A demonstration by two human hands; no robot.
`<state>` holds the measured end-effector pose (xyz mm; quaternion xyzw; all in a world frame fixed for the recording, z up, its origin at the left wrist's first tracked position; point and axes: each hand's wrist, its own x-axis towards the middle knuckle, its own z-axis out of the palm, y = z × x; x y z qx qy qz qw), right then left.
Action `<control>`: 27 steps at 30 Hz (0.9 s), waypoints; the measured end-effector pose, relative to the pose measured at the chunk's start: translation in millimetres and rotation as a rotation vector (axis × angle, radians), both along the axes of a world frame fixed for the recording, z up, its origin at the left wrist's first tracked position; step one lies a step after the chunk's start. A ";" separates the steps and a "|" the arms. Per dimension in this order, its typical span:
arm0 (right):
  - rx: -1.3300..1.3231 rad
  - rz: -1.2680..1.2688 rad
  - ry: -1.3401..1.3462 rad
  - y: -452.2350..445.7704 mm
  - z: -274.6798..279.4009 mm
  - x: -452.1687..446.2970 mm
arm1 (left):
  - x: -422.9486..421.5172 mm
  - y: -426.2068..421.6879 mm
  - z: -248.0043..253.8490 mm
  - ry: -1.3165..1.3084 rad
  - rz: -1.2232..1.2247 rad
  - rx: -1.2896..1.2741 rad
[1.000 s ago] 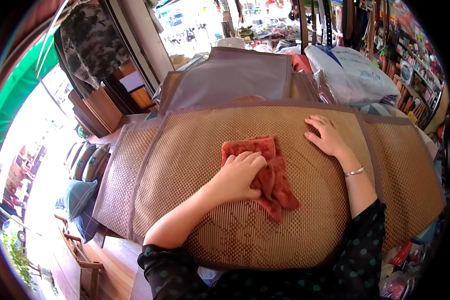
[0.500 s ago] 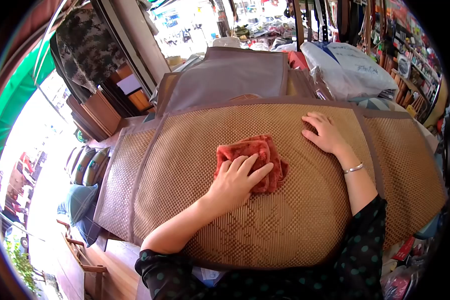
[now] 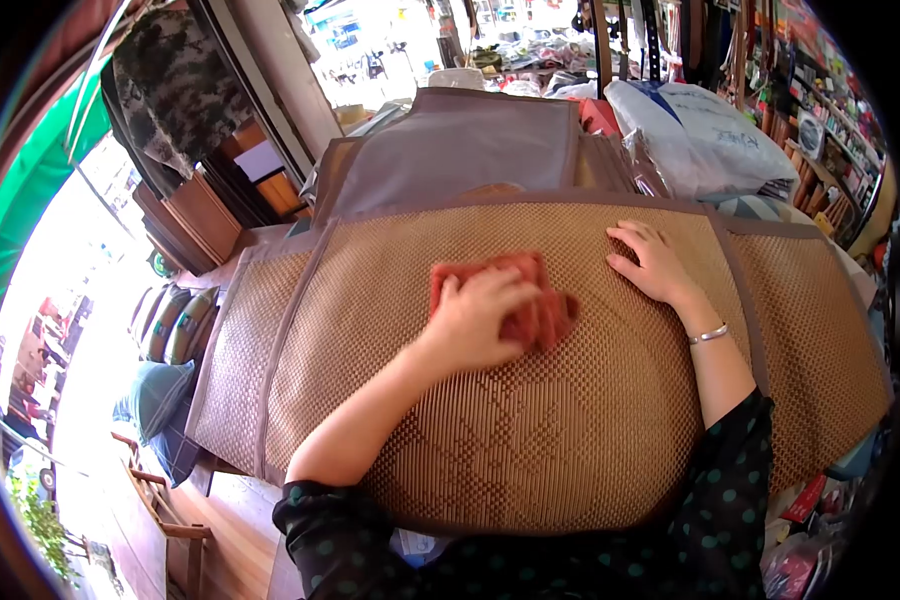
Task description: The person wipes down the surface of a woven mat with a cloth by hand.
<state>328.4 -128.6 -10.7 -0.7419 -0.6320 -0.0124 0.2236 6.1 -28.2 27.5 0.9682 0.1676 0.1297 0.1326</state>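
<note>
A large woven mat [image 3: 370, 300] with a brown border lies spread out in front of me, a dark pattern on its near part. My left hand [image 3: 482, 315] is on a crumpled red cloth [image 3: 545, 312] near the mat's middle, its curled fingers over the cloth and slightly blurred. Further right, my right hand [image 3: 653, 265] rests on the mat with its fingers apart and nothing in it. A silver bracelet [image 3: 708, 334] circles the right wrist.
Behind the mat lie a grey-brown folded mat [image 3: 460, 145] and a white plastic-wrapped package [image 3: 705, 135]. Cushions [image 3: 175, 325] and a wooden bench [image 3: 165, 500] stand at the left. Shelves of goods are at the far right.
My left hand has moved up the mat with the red cloth, which has bunched up from a longer, draped shape. The right hand has stayed nearly still.
</note>
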 end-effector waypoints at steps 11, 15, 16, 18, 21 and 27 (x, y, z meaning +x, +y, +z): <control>0.015 0.013 -0.008 -0.3 -0.7 2.5 | 16.0 -91.9 -2.4 -0.096 -0.639 0.066; 0.027 0.018 -0.015 -0.9 0.6 1.0 | 6.7 -113.8 -15.4 -0.118 -0.648 0.067; 0.027 0.015 -0.017 0.2 -0.2 1.5 | 12.4 -98.8 -6.2 -0.100 -0.608 0.084; 0.025 0.026 -0.011 0.8 -1.6 3.6 | 15.7 -57.0 2.4 -0.069 -0.366 0.117; 0.012 0.022 -0.020 0.5 3.0 0.9 | 1.8 31.4 -9.5 -0.196 0.033 -0.130; -0.009 0.013 0.003 0.8 5.2 -1.7 | -2.5 8.0 -7.3 -0.190 -0.038 -0.059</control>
